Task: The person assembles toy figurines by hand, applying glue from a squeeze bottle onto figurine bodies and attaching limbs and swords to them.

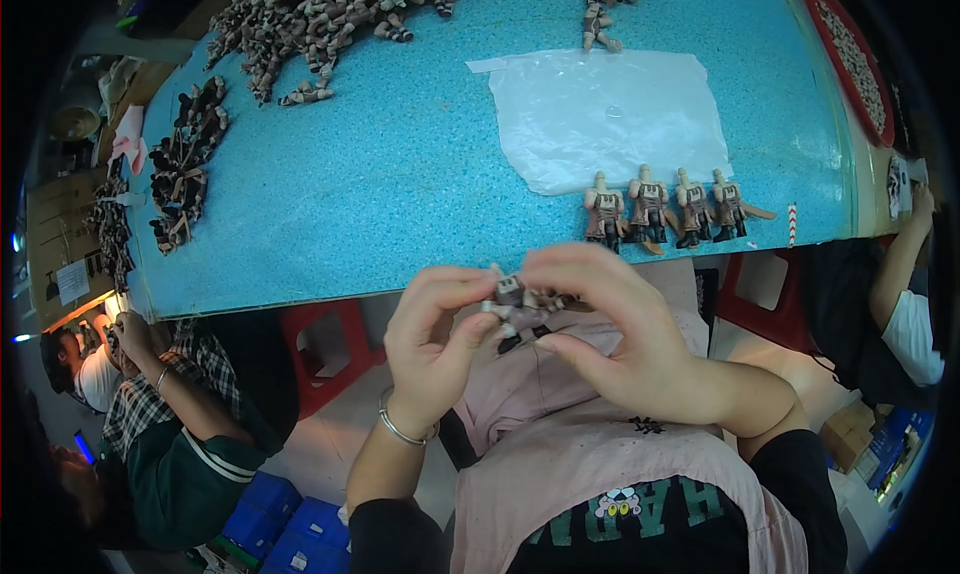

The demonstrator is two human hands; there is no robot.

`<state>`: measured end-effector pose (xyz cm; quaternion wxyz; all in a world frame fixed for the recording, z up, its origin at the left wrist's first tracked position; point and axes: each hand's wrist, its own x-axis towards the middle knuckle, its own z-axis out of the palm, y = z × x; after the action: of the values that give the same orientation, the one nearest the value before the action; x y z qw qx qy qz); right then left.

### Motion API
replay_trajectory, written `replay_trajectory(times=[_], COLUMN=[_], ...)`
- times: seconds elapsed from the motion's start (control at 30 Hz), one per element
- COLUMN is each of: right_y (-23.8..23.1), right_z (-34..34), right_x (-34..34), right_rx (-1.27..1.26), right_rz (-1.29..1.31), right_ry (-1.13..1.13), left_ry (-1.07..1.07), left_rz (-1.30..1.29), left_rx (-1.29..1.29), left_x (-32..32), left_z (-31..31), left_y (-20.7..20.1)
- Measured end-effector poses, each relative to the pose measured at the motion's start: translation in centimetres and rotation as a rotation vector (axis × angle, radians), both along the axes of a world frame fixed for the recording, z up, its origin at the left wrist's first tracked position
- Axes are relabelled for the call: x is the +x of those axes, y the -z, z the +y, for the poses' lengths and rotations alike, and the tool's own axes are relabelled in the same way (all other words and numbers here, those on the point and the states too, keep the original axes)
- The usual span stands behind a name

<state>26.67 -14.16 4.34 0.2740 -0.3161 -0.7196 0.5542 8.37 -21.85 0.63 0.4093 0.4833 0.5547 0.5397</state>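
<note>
Pink apron (pixel 570 444) cloth fills the foreground; above it, the left grip (pixel 430 339) pinches a small grey-brown figure (pixel 511 293) between thumb and fingers, while the right grip (pixel 635 324) curls around its other side, and whether that one pinches I cannot tell. Beyond, four similar figures (pixel 650 209) lie in a row near the blue surface's (pixel 370 204) edge, by a translucent sheet (pixel 610 114). Farther off are a figure heap (pixel 330 19) and a red tray (pixel 882 134) of pale pieces
</note>
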Motion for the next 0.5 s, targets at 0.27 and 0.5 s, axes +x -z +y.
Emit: replay_trajectory(times=[0.27, 0.5], right_y=[-1.7, -0.7], right_z=[-0.1, -0.6], right_x=[1.3, 1.6], right_rx=[-1.069, -0.786], right_rz=[0.264, 0.206], right_ry=[-0.133, -0.178], left_ry=[-0.153, 0.002], left_rz=[-0.142, -0.373], left_rx=[0.109, -0.05], left_x=[1.4, 1.4], left_z=[-1.6, -0.7], left_y=[-1.0, -2.0])
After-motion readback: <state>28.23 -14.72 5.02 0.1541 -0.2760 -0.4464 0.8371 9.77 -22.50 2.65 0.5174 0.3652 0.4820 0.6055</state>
